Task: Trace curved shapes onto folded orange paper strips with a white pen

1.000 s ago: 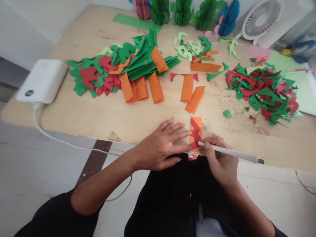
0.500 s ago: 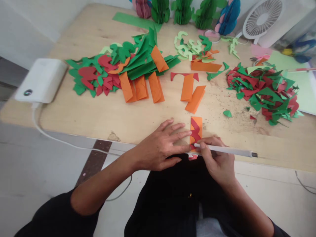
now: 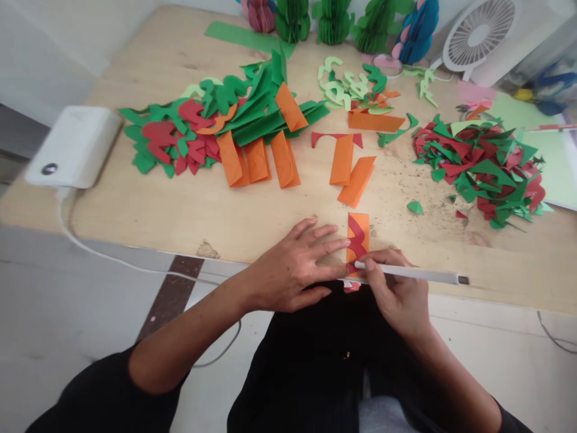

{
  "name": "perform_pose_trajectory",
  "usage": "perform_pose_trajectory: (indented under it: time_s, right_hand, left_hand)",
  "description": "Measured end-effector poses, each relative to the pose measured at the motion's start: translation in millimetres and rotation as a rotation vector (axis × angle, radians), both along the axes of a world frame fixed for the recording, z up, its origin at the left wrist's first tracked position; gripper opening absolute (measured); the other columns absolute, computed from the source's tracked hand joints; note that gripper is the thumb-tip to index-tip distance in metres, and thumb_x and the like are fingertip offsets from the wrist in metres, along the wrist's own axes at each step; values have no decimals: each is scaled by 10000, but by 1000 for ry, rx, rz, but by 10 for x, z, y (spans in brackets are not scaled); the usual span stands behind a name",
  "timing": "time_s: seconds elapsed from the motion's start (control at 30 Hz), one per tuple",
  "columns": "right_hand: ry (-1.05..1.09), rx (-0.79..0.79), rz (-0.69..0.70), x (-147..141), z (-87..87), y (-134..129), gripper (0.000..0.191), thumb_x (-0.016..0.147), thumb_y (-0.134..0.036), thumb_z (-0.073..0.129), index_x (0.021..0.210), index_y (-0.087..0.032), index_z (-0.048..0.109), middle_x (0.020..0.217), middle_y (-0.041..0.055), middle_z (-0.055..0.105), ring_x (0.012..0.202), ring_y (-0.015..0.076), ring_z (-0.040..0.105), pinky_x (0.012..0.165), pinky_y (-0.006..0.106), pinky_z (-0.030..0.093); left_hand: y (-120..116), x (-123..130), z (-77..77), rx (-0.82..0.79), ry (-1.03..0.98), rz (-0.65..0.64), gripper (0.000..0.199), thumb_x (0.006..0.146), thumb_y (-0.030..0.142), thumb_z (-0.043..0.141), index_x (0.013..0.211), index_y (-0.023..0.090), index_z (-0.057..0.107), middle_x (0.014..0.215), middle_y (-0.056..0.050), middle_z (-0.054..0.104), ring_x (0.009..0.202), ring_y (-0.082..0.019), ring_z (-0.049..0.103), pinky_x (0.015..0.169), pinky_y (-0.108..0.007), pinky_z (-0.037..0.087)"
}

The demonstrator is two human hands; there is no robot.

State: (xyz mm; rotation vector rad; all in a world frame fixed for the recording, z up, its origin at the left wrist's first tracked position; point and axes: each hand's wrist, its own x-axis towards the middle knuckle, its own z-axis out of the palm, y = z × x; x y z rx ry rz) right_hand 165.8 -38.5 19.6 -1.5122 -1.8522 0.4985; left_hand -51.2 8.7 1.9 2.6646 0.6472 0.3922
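Observation:
An orange paper strip lies at the table's front edge with a red wavy cutout on top of it. My left hand is spread flat, its fingertips touching the left side of the cutout. In my right hand a white pen is gripped, its tip at the lower end of the red cutout. Beyond them lie folded orange papers, two of them overlapping. More folded orange pieces rest to the left, some with drawn curves.
Green and red cutouts are heaped at the left, beside a white box with a cable. Paper scraps pile up at the right. A small fan and green honeycomb paper shapes stand at the back.
The pen's outer end has dipped very slightly towards the front edge of the table. Both hands and the papers otherwise hold their positions.

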Motion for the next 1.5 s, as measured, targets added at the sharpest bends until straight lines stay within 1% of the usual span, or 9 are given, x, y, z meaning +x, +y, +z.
perform_pose_trajectory:
  time_s: [0.2, 0.4, 0.6, 1.0, 1.2, 1.5]
  right_hand:
    - [-39, -2, -23, 16, 19, 6, 194, 916, -258, 511, 755, -221, 612, 672, -4, 685, 621, 155, 637, 596, 292, 465]
    - [-36, -46, -71, 49, 10, -5, 207, 918, -298, 512, 771, -221, 636, 666, -1, 688, 651, 168, 639, 614, 301, 471]
    - [-31, -49, -87, 70, 4, -9, 217, 922, -301, 518, 762, -217, 637, 677, 2, 696, 662, 171, 649, 609, 296, 475]
    - [-44, -54, -132, 84, -9, -6, 227, 922, -336, 522, 767, -221, 643, 686, 8, 705, 645, 171, 659, 571, 287, 472]
    - [-53, -41, -139, 78, -14, 2, 221, 918, -327, 521, 767, -222, 643, 684, 7, 702, 641, 171, 653, 562, 287, 462]
    - [-21, -16, -122, 40, -50, 49, 182, 912, -304, 533, 788, -224, 640, 698, 7, 708, 661, 174, 654, 594, 298, 477]
  left_hand:
    - [-8, 0, 8, 2, 1, 5, 345, 940, 363, 530, 1263, 273, 610, 1460, -87, 499, 1395, -333, 372, 1175, -586, 205]
    - [4, -4, 12, -3, 27, -12, 356, 947, 382, 510, 1274, 277, 600, 1475, -85, 479, 1405, -340, 355, 1175, -591, 195]
    - [0, -7, -3, 0, 11, -5, 356, 936, 385, 527, 1271, 286, 602, 1468, -75, 485, 1406, -330, 351, 1180, -576, 195]
    - [5, -5, 4, -1, 9, -6, 364, 946, 383, 511, 1284, 283, 600, 1471, -80, 481, 1404, -333, 353, 1177, -583, 196]
    - [2, -1, 5, 1, 1, -1, 373, 931, 375, 537, 1288, 287, 597, 1463, -74, 492, 1399, -333, 358, 1178, -580, 202]
    - [-5, 1, 8, -2, 7, 3, 352, 937, 369, 530, 1269, 279, 606, 1478, -78, 478, 1403, -330, 357, 1183, -584, 191]
